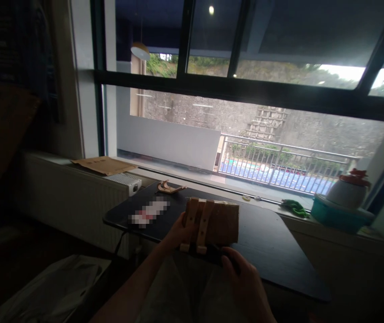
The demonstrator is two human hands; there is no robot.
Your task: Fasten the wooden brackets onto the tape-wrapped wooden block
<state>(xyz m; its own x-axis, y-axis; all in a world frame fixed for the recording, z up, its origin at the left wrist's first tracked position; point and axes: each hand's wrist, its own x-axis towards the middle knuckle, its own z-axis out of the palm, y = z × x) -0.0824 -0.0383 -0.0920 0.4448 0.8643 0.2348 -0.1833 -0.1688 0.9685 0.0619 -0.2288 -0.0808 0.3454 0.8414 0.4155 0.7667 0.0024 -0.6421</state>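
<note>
My left hand grips the left side of a light wooden assembly, a brown panel with two pale slats across its front. It is held upright over the near edge of the dark table. My right hand is closed around a dark object just under the assembly's lower edge; I cannot make out what it is. A curved wooden piece lies at the table's far left corner, and a blurred white and red item lies to the left of my hands.
A large window fills the view ahead, with a sill beneath it. On the sill sit a teal bowl, a white pot and a green item. Cardboard lies on a white radiator at left. A plastic bag lies at the lower left.
</note>
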